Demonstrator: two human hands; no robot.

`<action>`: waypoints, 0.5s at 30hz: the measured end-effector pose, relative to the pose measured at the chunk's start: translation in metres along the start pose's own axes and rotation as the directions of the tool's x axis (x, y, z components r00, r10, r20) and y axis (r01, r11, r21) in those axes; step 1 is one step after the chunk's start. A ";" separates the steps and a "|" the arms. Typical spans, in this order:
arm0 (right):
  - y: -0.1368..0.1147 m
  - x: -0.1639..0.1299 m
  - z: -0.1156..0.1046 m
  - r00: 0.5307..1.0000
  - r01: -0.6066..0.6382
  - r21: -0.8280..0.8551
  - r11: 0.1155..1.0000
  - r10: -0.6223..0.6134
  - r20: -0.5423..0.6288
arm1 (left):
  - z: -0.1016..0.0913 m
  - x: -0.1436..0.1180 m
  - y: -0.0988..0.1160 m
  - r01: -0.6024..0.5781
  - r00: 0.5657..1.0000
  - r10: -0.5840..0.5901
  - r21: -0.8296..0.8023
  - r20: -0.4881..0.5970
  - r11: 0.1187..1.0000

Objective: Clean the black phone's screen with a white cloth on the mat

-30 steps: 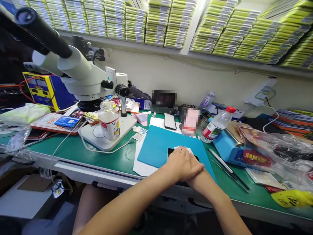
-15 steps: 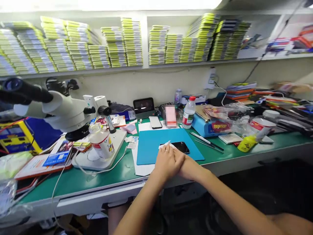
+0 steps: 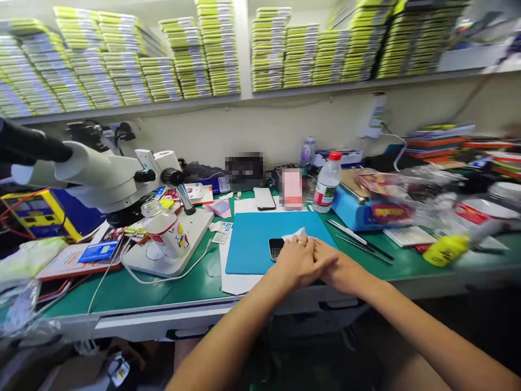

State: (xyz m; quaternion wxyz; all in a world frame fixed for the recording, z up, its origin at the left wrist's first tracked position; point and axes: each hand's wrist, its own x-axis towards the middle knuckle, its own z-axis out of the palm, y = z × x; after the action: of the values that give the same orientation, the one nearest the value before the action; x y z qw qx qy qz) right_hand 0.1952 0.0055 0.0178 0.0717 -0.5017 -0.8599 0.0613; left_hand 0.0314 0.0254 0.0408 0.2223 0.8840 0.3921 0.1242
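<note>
A glossy black glass phone (image 3: pixel 275 247) lies on a smooth, matt blue mat (image 3: pixel 252 241). The white wipe (image 3: pixel 296 234) looks like soft paper (or thin cloth). The bench top (image 3: pixel 134 290) is matt green; the water bottle (image 3: pixel 326 183) clear plastic.

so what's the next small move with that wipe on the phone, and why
Probably slide the white wipe toward the left end of the phone. Both hands, left hand and right hand, sit over its right part on the blue mat, and only the left end shows uncovered.
</note>
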 end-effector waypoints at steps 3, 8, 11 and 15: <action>0.019 -0.002 0.002 0.996 -0.023 -0.049 0.999 0.027 0.079 | -0.005 -0.006 -0.029 -0.163 0.986 0.162 0.038 0.033 0.986; 0.041 0.000 0.010 0.908 0.207 -0.307 0.929 -0.299 -0.294 | -0.007 -0.006 -0.066 -0.380 0.924 0.382 0.195 0.028 0.904; 0.043 0.001 0.009 0.849 0.173 -0.383 0.908 -0.334 -0.409 | -0.009 0.001 -0.072 -0.414 0.903 0.428 0.211 -0.026 0.885; 0.044 -0.001 0.008 0.884 0.006 -0.338 0.941 -0.163 -0.438 | -0.010 0.005 -0.073 -0.393 0.915 0.404 0.218 -0.007 0.893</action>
State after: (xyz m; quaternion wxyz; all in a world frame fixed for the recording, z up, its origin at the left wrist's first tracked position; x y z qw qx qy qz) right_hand 0.2322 0.0256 0.0020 0.1916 -0.4680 -0.8378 -0.2058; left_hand -0.0155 0.0754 0.0141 0.0864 0.9606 0.2194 0.1475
